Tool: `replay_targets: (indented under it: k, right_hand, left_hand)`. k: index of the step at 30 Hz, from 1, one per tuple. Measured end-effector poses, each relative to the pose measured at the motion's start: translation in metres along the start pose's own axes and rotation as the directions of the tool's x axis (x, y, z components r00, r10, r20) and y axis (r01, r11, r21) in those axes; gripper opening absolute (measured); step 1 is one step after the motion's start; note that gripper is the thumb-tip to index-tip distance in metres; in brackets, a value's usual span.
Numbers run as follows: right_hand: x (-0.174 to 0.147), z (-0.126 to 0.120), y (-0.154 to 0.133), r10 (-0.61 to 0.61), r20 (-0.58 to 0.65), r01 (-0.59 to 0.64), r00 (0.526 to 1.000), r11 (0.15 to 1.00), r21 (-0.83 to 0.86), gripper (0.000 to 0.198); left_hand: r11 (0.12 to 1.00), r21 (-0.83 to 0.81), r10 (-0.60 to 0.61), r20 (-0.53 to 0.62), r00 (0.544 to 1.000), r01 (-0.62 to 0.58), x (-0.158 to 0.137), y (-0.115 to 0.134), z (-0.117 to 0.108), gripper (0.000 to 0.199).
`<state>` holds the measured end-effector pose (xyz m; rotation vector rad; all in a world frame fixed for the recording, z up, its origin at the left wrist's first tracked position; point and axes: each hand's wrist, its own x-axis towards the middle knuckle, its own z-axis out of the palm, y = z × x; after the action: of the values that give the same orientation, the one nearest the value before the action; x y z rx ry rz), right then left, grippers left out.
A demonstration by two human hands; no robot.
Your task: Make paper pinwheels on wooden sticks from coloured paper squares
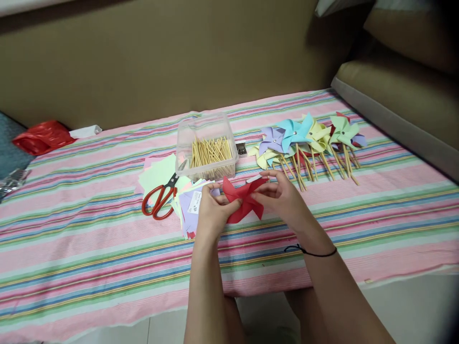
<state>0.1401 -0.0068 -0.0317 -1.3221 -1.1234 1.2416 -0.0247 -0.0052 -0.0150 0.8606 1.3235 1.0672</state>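
A red paper pinwheel (pixel 244 197) is held up between my two hands, its blades folded in toward the middle. My left hand (pixel 216 208) pinches its left side, thumb on the front. On the other side, my right hand (pixel 278 191) grips it with thumb and fingers near the centre. Just left of my left hand lies a stack of cut paper sheets (pixel 186 222) with a white label (pixel 194 202) on top. Red-handled scissors (pixel 161 197) rest beside the stack, blades pointing toward a clear plastic box (pixel 206 171) of wooden sticks (pixel 211 152).
Several finished pinwheels (pixel 294 134) on sticks lie in a row at the right. A small dark packet (pixel 241 149) sits by the box. Pale paper sheets (pixel 158 172) lie under the scissors. A red plastic bag (pixel 45 137) is at far left. Striped cloth (pixel 107 229) covers the surface.
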Motion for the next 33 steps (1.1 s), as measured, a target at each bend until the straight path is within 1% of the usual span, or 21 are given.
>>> replay_targets:
  k: [2, 4, 5, 6, 8, 10, 11, 13, 16, 20, 23, 24, 25, 26, 27, 28, 29, 30, 31, 33]
  right_hand:
    - [0.004, -0.008, 0.001, -0.064, -0.088, 0.059, 0.994, 0.997, -0.054, 0.033]
    - [0.010, -0.016, 0.007, -0.155, -0.163, 0.114, 0.974, 0.965, -0.234, 0.016]
    - [0.014, -0.019, 0.011, -0.211, -0.168, 0.143, 0.963, 0.927, -0.346, 0.010]
    - [0.017, -0.021, 0.016, -0.277, -0.152, 0.184, 0.949, 0.875, -0.448, 0.007]
    - [0.023, -0.020, 0.026, -0.391, -0.082, 0.266, 0.917, 0.749, -0.607, 0.007]
    - [0.029, -0.015, 0.034, -0.449, -0.015, 0.309, 0.894, 0.641, -0.703, 0.011]
    - [0.031, -0.012, 0.037, -0.458, 0.006, 0.315, 0.889, 0.603, -0.733, 0.013]
    - [0.034, -0.006, 0.041, -0.461, 0.031, 0.314, 0.887, 0.553, -0.772, 0.014]
    - [0.038, -0.001, 0.044, -0.457, 0.027, 0.297, 0.889, 0.531, -0.794, 0.013]
    - [0.040, 0.002, 0.044, -0.452, 0.019, 0.292, 0.892, 0.544, -0.787, 0.017]
    - [0.037, 0.001, 0.038, -0.476, 0.006, 0.305, 0.879, 0.554, -0.774, 0.020]
    - [0.035, 0.000, 0.034, -0.490, -0.022, 0.306, 0.871, 0.578, -0.756, 0.019]
    - [0.032, -0.001, 0.030, -0.494, -0.069, 0.297, 0.866, 0.623, -0.724, 0.018]
    - [0.028, -0.003, 0.025, -0.481, -0.135, 0.279, 0.866, 0.691, -0.667, 0.016]
    - [0.024, -0.004, 0.021, -0.435, -0.211, 0.245, 0.875, 0.775, -0.582, 0.014]
    - [0.021, -0.006, 0.016, -0.357, -0.275, 0.200, 0.893, 0.860, -0.469, 0.012]
    - [0.017, -0.008, 0.013, -0.269, -0.315, 0.155, 0.910, 0.926, -0.344, 0.011]
    - [0.013, -0.010, 0.010, -0.182, -0.336, 0.111, 0.924, 0.969, -0.219, 0.010]
    - [0.011, -0.012, 0.008, -0.104, -0.342, 0.071, 0.934, 0.992, -0.105, 0.010]
    - [0.007, -0.013, 0.005, 0.012, -0.333, 0.010, 0.943, 0.998, 0.065, 0.012]
  left_hand:
    - [1.000, -0.023, 0.020, -0.040, 0.999, -0.021, 0.000, 0.002, -0.004, 0.064]
    - [0.998, -0.058, 0.030, -0.075, 0.997, -0.035, 0.000, 0.005, -0.008, 0.065]
    - [0.996, -0.075, 0.034, -0.093, 0.995, -0.041, 0.000, 0.007, -0.010, 0.066]
    - [0.995, -0.086, 0.038, -0.110, 0.993, -0.047, 0.000, 0.008, -0.012, 0.067]
    - [0.994, -0.100, 0.040, -0.140, 0.989, -0.054, 0.000, 0.009, -0.014, 0.068]
    - [0.992, -0.110, 0.038, -0.148, 0.988, -0.055, 0.000, 0.008, -0.014, 0.068]
    - [0.992, -0.116, 0.040, -0.145, 0.989, -0.057, 0.000, 0.008, -0.014, 0.068]
    - [0.989, -0.129, 0.050, -0.132, 0.990, -0.067, 0.000, 0.006, -0.014, 0.067]
    - [0.987, -0.144, 0.059, -0.105, 0.993, -0.074, -0.001, 0.005, -0.014, 0.066]
    - [0.986, -0.161, 0.043, -0.072, 0.996, -0.054, -0.002, 0.006, -0.013, 0.065]
    - [0.985, -0.166, 0.035, -0.066, 0.997, -0.045, -0.002, 0.006, -0.012, 0.065]
    - [0.985, -0.167, 0.034, -0.067, 0.997, -0.045, -0.001, 0.006, -0.012, 0.066]
    - [0.985, -0.169, 0.033, -0.069, 0.997, -0.044, -0.001, 0.006, -0.012, 0.066]
    - [0.984, -0.172, 0.031, -0.068, 0.997, -0.042, -0.001, 0.005, -0.012, 0.066]
    - [0.984, -0.176, 0.028, -0.064, 0.998, -0.039, -0.001, 0.005, -0.012, 0.067]
    - [0.983, -0.179, 0.026, -0.062, 0.998, -0.037, -0.001, 0.005, -0.012, 0.067]
    - [0.983, -0.181, 0.026, -0.059, 0.998, -0.036, -0.002, 0.005, -0.012, 0.066]
    - [0.983, -0.181, 0.026, -0.054, 0.998, -0.035, -0.002, 0.005, -0.012, 0.066]
    - [0.983, -0.179, 0.026, -0.049, 0.998, -0.034, -0.002, 0.006, -0.012, 0.065]
    - [0.985, -0.169, 0.024, -0.045, 0.999, -0.031, -0.002, 0.006, -0.012, 0.064]
